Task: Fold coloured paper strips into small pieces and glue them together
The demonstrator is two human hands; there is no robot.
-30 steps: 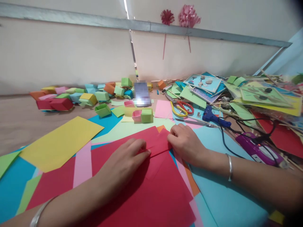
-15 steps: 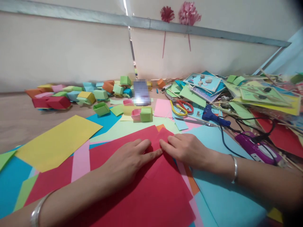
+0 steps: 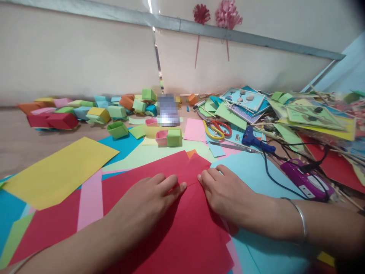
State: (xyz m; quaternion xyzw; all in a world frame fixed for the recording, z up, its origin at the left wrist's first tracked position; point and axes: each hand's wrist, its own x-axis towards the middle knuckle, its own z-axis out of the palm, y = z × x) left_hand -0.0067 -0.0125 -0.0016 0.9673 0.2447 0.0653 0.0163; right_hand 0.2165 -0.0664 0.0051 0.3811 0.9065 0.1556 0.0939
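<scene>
Red paper (image 3: 182,232) lies in the middle, over other coloured sheets. A smaller red piece (image 3: 196,164) sits at its far edge, with a crease or edge line running between my hands. My left hand (image 3: 154,196) presses on the red paper left of that line, its fingers bent together and thumb tip pointing right. At the right end of the line, my right hand (image 3: 221,188) pinches the edge of the red paper between thumb and fingers. A bit of orange paper (image 3: 191,153) shows behind the small red piece.
Yellow paper (image 3: 62,171) lies at left, light blue paper (image 3: 251,179) at right. Small paper boxes (image 3: 62,118) line the back left. Scissors (image 3: 213,129), a blue glue gun (image 3: 256,140), a purple power strip (image 3: 306,180) with black cables and stacked cards (image 3: 242,99) stand at the back right.
My left hand has slid slightly left and its thumb has drawn back. My right hand has moved down to the right end of the crease line. The view has shifted a little.
</scene>
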